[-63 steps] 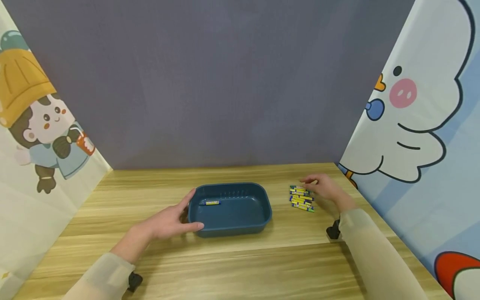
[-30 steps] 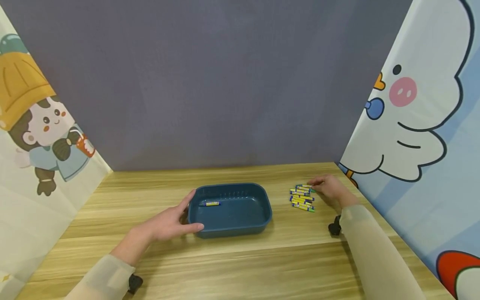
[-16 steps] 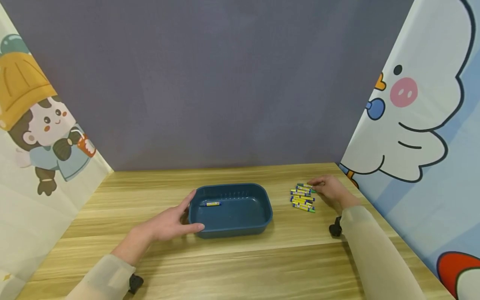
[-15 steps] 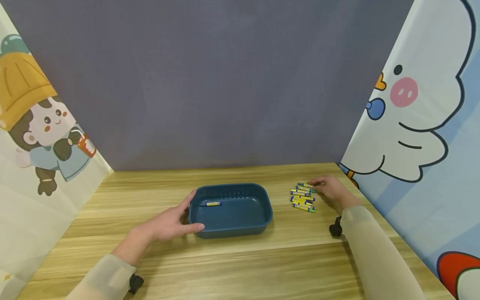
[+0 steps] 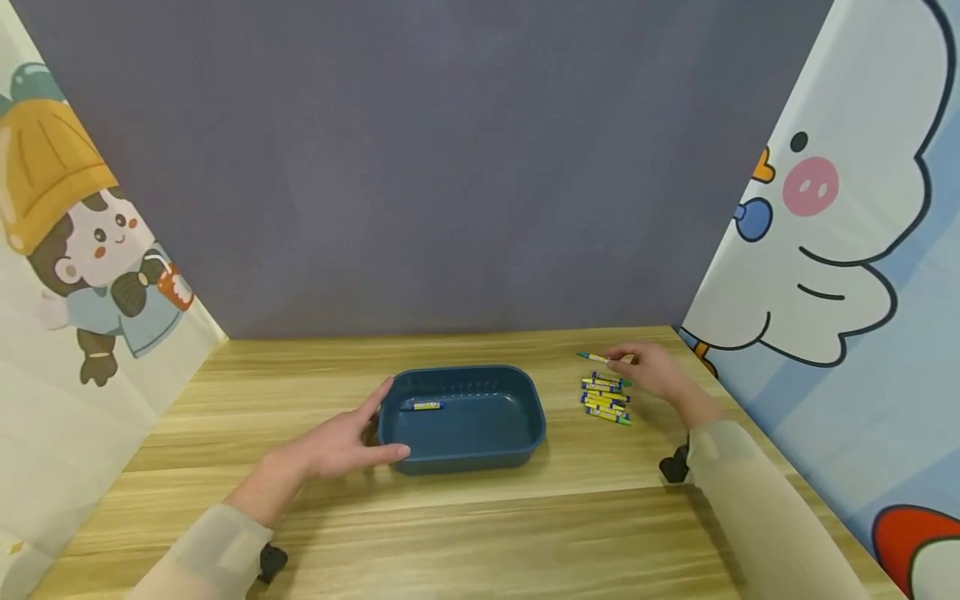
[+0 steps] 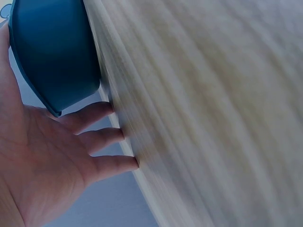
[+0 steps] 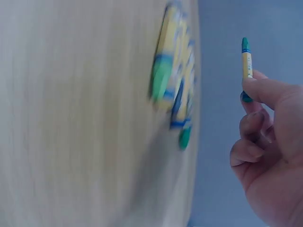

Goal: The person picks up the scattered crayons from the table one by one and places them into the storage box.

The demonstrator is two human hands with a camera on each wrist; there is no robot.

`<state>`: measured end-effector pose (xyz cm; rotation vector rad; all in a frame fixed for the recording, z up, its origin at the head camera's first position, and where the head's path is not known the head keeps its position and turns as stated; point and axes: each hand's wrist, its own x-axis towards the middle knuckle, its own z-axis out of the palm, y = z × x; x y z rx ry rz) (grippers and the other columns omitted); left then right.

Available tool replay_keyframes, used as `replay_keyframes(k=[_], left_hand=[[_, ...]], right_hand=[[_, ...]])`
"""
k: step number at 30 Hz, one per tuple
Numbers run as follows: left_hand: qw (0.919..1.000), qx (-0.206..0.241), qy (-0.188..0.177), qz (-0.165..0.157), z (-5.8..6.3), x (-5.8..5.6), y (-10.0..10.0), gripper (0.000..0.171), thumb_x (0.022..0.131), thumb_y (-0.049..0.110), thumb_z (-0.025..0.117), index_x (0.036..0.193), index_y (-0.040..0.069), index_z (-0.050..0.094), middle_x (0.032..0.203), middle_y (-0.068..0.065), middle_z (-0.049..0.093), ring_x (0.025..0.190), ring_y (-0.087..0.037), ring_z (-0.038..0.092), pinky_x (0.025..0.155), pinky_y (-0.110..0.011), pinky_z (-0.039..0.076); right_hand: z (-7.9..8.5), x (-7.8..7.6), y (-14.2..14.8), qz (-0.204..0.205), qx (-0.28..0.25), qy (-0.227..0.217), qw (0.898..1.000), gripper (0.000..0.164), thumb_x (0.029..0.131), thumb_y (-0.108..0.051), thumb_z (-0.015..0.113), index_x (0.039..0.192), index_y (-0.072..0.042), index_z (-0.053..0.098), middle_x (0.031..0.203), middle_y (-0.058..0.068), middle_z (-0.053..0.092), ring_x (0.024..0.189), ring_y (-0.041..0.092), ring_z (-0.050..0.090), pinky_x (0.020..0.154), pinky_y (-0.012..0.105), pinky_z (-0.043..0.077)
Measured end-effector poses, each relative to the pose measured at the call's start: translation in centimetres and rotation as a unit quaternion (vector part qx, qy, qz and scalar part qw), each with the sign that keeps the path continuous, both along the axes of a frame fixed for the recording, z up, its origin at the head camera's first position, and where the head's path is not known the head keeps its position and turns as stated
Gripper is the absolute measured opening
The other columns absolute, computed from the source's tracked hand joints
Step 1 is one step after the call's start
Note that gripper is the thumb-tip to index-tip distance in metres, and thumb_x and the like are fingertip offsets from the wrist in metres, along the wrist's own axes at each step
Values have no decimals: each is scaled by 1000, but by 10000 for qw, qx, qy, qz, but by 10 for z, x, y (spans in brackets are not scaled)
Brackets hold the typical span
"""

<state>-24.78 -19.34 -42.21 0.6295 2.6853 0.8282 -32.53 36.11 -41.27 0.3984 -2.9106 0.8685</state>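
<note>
My right hand (image 5: 651, 372) pinches a green-tipped crayon (image 5: 592, 357) with a yellow wrapper between thumb and forefinger. In the right wrist view this crayon points away from the fingers, clear of the table. Just below, in the head view, lies a pile of crayons (image 5: 606, 398), several with yellow wrappers and blue bands. My left hand (image 5: 337, 443) rests at the left end of a dark blue plastic tray (image 5: 465, 461), thumb along its rim. In the left wrist view, straight fingers (image 6: 116, 163) reach down to the table beside it. One crayon (image 5: 427, 406) lies inside the tray.
The wooden table (image 5: 465, 542) runs back to a grey backdrop (image 5: 450, 183). Cartoon-printed panels (image 5: 832, 267) stand close along the right side, and another on the left. A dark wrist camera (image 5: 675, 464) hangs under the right sleeve.
A crayon from the far end of the pile has been slid aside, then lifted up and leftward by my right hand. My left hand and the tray have stayed put.
</note>
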Motion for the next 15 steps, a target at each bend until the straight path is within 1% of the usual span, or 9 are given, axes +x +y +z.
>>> replay_keyframes(k=[3, 7, 11, 15], left_hand=[[10000, 5, -6, -7, 0, 0, 0, 120, 98, 70, 72, 178, 27, -6, 158, -21, 62, 139, -40, 65, 117, -64, 48], [10000, 28, 11, -24, 0, 0, 0, 120, 98, 69, 72, 178, 26, -6, 157, -21, 62, 139, -40, 65, 118, -64, 48], [10000, 41, 42, -48, -1, 0, 0, 121, 98, 69, 72, 178, 24, -6, 158, -22, 61, 140, -41, 64, 118, -64, 47], [10000, 21, 75, -56, -1, 0, 0, 121, 98, 69, 72, 179, 24, -6, 158, -22, 61, 141, -41, 63, 119, -64, 47]], right_hand=[[6, 6, -18, 128, -117, 47, 9998, 30, 111, -22, 67, 136, -8, 77, 132, 23, 73, 68, 18, 53, 61, 35, 46], [10, 12, -44, 276, -304, 73, 9991, 29, 111, -23, 68, 136, -12, 78, 130, 19, 73, 60, 14, 47, 54, 31, 43], [13, 21, -70, 411, -382, 151, 9983, 27, 110, -24, 69, 134, -17, 79, 127, 12, 74, 59, 12, 47, 53, 29, 42], [22, 30, -95, 638, -468, 240, 9966, 26, 109, -22, 71, 133, -17, 80, 123, 10, 74, 59, 12, 48, 54, 28, 42]])
